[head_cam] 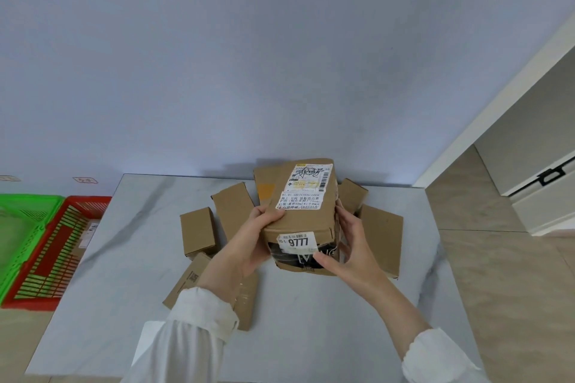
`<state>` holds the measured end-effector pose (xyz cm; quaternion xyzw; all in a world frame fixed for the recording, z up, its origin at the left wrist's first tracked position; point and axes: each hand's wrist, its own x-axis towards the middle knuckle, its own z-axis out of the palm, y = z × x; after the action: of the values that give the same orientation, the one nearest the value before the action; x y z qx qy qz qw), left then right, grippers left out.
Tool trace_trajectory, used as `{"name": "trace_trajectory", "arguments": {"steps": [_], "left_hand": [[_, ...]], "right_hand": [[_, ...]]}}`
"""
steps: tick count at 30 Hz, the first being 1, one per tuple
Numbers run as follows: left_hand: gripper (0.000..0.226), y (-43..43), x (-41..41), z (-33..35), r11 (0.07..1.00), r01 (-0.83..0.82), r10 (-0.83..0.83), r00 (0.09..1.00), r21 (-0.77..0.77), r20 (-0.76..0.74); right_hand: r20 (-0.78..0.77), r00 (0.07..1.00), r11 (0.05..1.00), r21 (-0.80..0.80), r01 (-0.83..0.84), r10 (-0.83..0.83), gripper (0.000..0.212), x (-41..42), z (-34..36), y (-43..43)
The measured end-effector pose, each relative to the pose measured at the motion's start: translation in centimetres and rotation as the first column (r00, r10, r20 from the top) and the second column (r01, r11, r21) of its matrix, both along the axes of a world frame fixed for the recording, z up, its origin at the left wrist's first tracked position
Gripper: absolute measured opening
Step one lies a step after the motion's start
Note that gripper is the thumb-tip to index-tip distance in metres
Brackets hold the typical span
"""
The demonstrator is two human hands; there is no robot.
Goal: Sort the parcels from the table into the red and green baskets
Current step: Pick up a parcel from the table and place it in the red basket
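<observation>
I hold a brown cardboard parcel [303, 221] with white shipping labels, one reading 9777, lifted above the marble table [130, 258]. My left hand [252, 242] grips its left side, thumb on the top face. My right hand [348, 242] grips its right side, thumb on the front. Several plain cardboard parcels lie on the table around it: a small box [199, 233], a tilted one [235, 211], a flat one [381, 236] at right, and one [186, 280] under my left forearm. The red basket [46, 274] and green basket [18, 233] stand on the floor at left.
The red basket holds at least one parcel [88, 232]. A pale blue wall rises directly behind the table. Wooden floor lies to the right, with a white door frame [485, 124] and a white cabinet [541, 183] there.
</observation>
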<state>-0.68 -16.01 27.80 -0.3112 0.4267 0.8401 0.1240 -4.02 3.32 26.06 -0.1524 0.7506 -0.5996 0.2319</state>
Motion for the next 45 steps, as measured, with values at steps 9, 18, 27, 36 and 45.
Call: {"name": "trace_trajectory", "arguments": {"steps": [9,18,27,36,45], "left_hand": [[0.091,0.4,1.9,-1.0,0.968,-0.032,-0.031,0.969,-0.248,-0.246],[0.087,0.1,3.8,-0.8,0.981,-0.043,-0.001,0.975,-0.192,-0.223],[0.080,-2.0,10.8,-1.9,0.914,-0.366,0.332,0.923,-0.176,-0.196],[0.067,-11.3,23.9,-1.0,0.731,-0.644,0.611,0.765,-0.225,-0.205],[0.069,-24.9,42.3,-1.4,0.558,-0.801,0.774,0.597,-0.216,-0.212]], "right_hand": [[0.356,0.928,0.978,-0.127,0.166,-0.111,0.079,-0.6,1.2,-1.3],[0.326,0.943,0.959,-0.240,0.152,-0.068,0.083,0.9,1.4,-2.0],[0.380,0.913,0.961,-0.275,-0.043,0.149,0.069,4.0,0.1,-7.4],[0.404,0.815,0.900,-0.310,-0.306,0.416,0.068,13.5,0.4,-20.8],[0.392,0.713,0.814,-0.250,-0.525,0.581,0.089,30.2,-0.1,-37.6]]}}
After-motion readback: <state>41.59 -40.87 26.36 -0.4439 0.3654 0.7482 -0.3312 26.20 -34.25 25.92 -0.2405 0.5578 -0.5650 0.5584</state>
